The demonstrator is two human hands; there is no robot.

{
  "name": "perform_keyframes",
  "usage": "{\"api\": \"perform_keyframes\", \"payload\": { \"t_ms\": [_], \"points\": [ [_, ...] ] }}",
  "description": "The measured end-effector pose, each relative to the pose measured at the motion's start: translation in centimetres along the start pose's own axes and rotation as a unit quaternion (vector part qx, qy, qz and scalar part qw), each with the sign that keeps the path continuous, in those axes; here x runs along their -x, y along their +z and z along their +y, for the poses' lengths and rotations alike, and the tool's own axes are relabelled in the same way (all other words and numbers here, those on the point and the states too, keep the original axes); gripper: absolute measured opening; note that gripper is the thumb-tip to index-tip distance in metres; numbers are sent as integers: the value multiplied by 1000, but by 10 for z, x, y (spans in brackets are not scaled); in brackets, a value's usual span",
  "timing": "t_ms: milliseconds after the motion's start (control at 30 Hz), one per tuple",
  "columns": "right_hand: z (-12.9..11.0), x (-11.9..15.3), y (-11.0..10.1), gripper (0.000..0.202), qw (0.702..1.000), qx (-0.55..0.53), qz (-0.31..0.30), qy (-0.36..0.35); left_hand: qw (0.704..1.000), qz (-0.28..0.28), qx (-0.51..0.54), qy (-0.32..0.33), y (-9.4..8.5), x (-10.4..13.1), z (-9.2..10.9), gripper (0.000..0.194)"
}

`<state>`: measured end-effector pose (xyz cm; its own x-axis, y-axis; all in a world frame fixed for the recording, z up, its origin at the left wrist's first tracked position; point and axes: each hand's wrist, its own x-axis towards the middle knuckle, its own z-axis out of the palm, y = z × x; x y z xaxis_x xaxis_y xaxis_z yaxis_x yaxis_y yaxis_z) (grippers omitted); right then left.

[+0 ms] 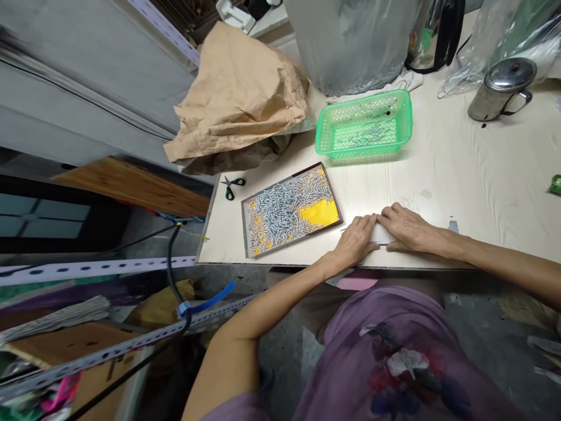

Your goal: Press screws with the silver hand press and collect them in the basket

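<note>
Near the table's front edge, my left hand (354,241) and my right hand (405,229) are close together on a small whitish flat piece (382,235). Both sets of fingers curl over its sides, the thumbs at the near edge. It could be paper or a plastic bag; its kind is not clear, and much of it is under my fingers. To the left of my left hand lies a shallow tray (253,255), tilted in view, with many small silvery metal pins or screws (284,204) over its yellow bottom.
Behind the tray stands a green perforated plastic basket (322,143) with some similar metal pieces. Small green-handled scissors (231,188) lie at the left. A large brown paper bag (245,99), a steel mug with lid (502,88) and a glass kettle (432,41) stand farther back.
</note>
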<state>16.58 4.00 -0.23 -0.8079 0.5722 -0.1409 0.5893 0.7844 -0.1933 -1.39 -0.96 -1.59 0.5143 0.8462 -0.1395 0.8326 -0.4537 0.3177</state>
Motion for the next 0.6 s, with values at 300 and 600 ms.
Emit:
{"api": "perform_keyframes", "payload": {
  "t_ms": [300,600],
  "points": [
    [3,13,-4,8,1000,-19,16,9,998,-56,-7,26,-16,-13,0,34],
    [1,21,11,20,996,-73,37,-16,999,-50,10,19,-2,-7,4,18]
  ]
}}
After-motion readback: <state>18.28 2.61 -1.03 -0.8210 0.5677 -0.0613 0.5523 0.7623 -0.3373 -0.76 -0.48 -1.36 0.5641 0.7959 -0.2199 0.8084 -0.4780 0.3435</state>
